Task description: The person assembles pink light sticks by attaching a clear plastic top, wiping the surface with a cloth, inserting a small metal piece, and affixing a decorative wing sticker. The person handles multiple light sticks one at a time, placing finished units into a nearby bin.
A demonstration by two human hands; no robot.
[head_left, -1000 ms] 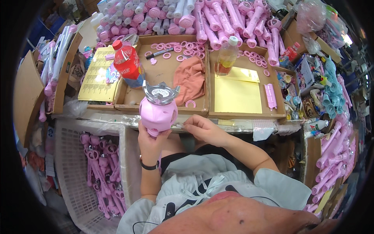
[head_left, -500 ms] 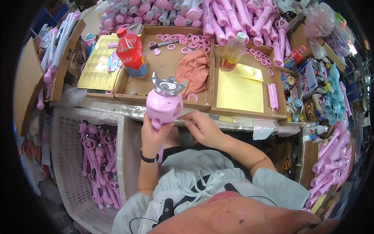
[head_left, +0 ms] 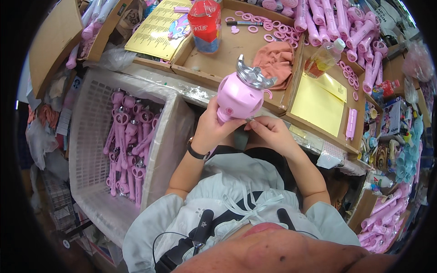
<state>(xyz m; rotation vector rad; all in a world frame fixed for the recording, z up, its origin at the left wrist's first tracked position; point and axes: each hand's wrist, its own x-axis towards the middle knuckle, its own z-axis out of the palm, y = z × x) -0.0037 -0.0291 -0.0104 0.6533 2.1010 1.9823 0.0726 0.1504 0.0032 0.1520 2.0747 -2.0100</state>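
At left, a white, slotted plastic crate (head_left: 81,154) stands upright-walled around many slim pink plastic wands (head_left: 122,132), presumably gathering them within reach. Centrally, the left hand (head_left: 211,125) wraps the neck of a pink plastic wand with a bulbous head (head_left: 237,98), tilted so that its silver crown (head_left: 256,79) points up and rightward; the low grip likely steadies the head while leaving it uncovered. Just beside it, the right hand (head_left: 272,133) presses thumb and forefinger together, apparently pinching a fragment too small to identify. Beyond, a shallow brown cardboard tray (head_left: 243,48) holds loose pink plastic rings (head_left: 283,30), its low walls probably preventing rolling.
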